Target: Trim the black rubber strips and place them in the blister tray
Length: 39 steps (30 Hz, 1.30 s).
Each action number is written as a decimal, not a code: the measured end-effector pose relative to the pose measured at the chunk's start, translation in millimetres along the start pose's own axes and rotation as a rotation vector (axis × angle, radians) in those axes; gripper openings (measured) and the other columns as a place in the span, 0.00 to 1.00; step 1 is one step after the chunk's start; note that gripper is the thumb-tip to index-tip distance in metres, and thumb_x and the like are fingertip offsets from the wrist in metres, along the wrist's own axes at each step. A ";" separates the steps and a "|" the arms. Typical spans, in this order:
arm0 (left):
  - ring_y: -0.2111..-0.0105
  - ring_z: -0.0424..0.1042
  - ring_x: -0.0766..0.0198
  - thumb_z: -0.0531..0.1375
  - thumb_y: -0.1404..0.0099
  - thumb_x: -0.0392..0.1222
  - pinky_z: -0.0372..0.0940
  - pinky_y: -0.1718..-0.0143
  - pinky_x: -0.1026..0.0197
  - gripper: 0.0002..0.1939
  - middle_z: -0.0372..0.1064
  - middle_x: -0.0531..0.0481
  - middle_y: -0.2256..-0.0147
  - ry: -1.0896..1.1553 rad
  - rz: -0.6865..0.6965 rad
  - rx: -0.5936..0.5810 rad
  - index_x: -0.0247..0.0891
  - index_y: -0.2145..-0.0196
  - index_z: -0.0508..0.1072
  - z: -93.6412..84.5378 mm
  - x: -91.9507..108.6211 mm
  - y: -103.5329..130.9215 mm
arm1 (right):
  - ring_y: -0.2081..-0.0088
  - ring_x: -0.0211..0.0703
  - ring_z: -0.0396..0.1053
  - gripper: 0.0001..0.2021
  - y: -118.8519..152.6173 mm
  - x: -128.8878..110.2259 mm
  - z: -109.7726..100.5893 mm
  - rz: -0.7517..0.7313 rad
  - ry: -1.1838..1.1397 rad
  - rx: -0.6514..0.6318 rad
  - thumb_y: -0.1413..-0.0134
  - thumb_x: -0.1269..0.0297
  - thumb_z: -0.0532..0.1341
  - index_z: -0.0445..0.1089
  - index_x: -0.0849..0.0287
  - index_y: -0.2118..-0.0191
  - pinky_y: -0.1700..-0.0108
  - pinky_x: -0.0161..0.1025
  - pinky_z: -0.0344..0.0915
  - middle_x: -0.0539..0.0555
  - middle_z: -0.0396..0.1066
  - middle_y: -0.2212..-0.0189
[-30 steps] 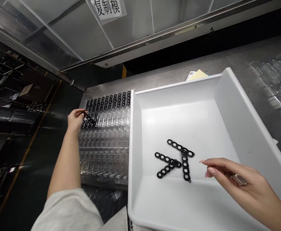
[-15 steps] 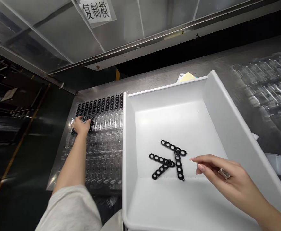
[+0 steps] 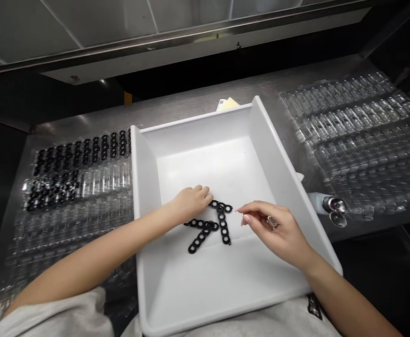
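Observation:
Several black strips with round holes (image 3: 224, 227) lie crossed on the floor of a white bin (image 3: 176, 295). My left hand (image 3: 190, 204) is over the bin with its fingers curled at the end of the upper strip, which it partly hides; its fingertips appear pinched on that strip. Just right of the strips hovers my right hand (image 3: 275, 229), a ring on one finger. Its thumb and index finger are a little apart, and nothing shows between them.
Left of the bin, clear plastic trays (image 3: 99, 180) hold rows of black strips (image 3: 87, 152). More clear trays (image 3: 359, 112) stand at the right. A metal-topped bottle (image 3: 322, 203) is beside the bin, and yellow paper (image 3: 230, 104) lies behind it.
My left hand has moved right, from the trays into the bin, to the upper strip. The view has turned right, showing more of the right-hand trays. My right hand still hovers beside the strips.

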State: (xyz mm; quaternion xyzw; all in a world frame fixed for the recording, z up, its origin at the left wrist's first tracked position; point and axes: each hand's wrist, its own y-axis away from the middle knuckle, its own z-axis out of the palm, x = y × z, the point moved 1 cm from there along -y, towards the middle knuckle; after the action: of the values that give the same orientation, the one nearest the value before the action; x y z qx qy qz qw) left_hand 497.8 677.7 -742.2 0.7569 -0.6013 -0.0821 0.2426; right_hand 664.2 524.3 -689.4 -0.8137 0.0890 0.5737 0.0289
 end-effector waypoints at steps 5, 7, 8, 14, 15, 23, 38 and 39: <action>0.64 0.71 0.51 0.53 0.40 0.23 0.67 0.68 0.55 0.12 0.70 0.38 0.64 -0.049 -0.094 -0.038 0.31 0.62 0.72 1.5 -4.3 -1.5 | 0.74 0.36 0.67 0.08 2.6 0.5 -4.3 -0.025 -0.014 0.009 0.38 0.65 0.58 0.73 0.59 0.60 0.74 0.33 0.63 0.52 0.74 0.72; 0.65 0.71 0.53 0.55 0.38 0.30 0.67 0.67 0.55 0.08 0.70 0.40 0.64 0.110 -0.174 0.043 0.33 0.62 0.72 -12.6 -12.8 16.0 | 0.74 0.35 0.65 0.07 3.6 2.3 -5.2 -0.053 -0.006 0.025 0.38 0.67 0.57 0.73 0.58 0.60 0.74 0.33 0.63 0.52 0.73 0.70; 0.65 0.72 0.54 0.56 0.37 0.34 0.68 0.67 0.56 0.08 0.70 0.41 0.64 0.240 -0.195 0.100 0.34 0.61 0.73 -20.7 -15.9 26.6 | 0.74 0.34 0.65 0.06 4.1 3.3 -5.4 -0.069 0.002 0.040 0.38 0.67 0.57 0.72 0.58 0.59 0.74 0.33 0.64 0.53 0.72 0.68; 0.66 0.73 0.62 0.58 0.35 0.38 0.69 0.68 0.62 0.10 0.74 0.46 0.63 0.920 -0.120 0.372 0.43 0.58 0.77 -51.2 1.4 74.0 | 0.68 0.35 0.69 0.15 5.4 5.5 -1.8 -0.101 0.047 -0.049 0.39 0.68 0.59 0.68 0.56 0.47 0.69 0.33 0.69 0.58 0.69 0.51; 0.66 0.73 0.62 0.59 0.35 0.37 0.69 0.68 0.62 0.10 0.74 0.45 0.64 0.971 -0.114 0.418 0.42 0.58 0.78 -51.9 8.7 75.4 | 0.66 0.36 0.70 0.14 5.6 5.3 -0.5 -0.089 0.044 -0.105 0.39 0.69 0.58 0.69 0.57 0.48 0.69 0.33 0.69 0.57 0.71 0.53; 0.66 0.74 0.63 0.67 0.41 0.33 0.71 0.71 0.65 0.11 0.74 0.46 0.66 1.245 -0.125 0.821 0.38 0.60 0.77 -49.1 56.3 58.1 | 0.76 0.33 0.67 0.07 7.6 3.0 8.5 0.092 -0.022 -0.459 0.45 0.64 0.66 0.71 0.59 0.62 0.72 0.30 0.64 0.48 0.72 0.74; 0.70 0.71 0.71 0.67 0.41 0.31 0.68 0.68 0.69 0.19 0.74 0.51 0.63 1.331 -0.102 0.836 0.46 0.53 0.75 -44.5 63.4 52.2 | 0.77 0.30 0.62 0.10 8.1 0.1 8.2 0.061 -0.309 -0.605 0.48 0.64 0.68 0.73 0.63 0.61 0.76 0.29 0.59 0.48 0.72 0.73; 0.69 0.71 0.71 0.67 0.40 0.31 0.68 0.68 0.69 0.20 0.74 0.52 0.62 1.324 -0.104 0.832 0.47 0.52 0.74 -44.7 62.4 52.7 | 0.77 0.30 0.62 0.10 8.1 -0.3 7.5 0.064 -0.312 -0.605 0.48 0.64 0.68 0.74 0.63 0.62 0.76 0.29 0.59 0.48 0.72 0.73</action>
State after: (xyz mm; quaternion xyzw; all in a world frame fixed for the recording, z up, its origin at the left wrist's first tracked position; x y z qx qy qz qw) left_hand 487.0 622.1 -668.4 0.7041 -0.2765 0.6073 0.2429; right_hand 655.7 517.5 -691.2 -0.6845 -0.0653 0.6924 -0.2185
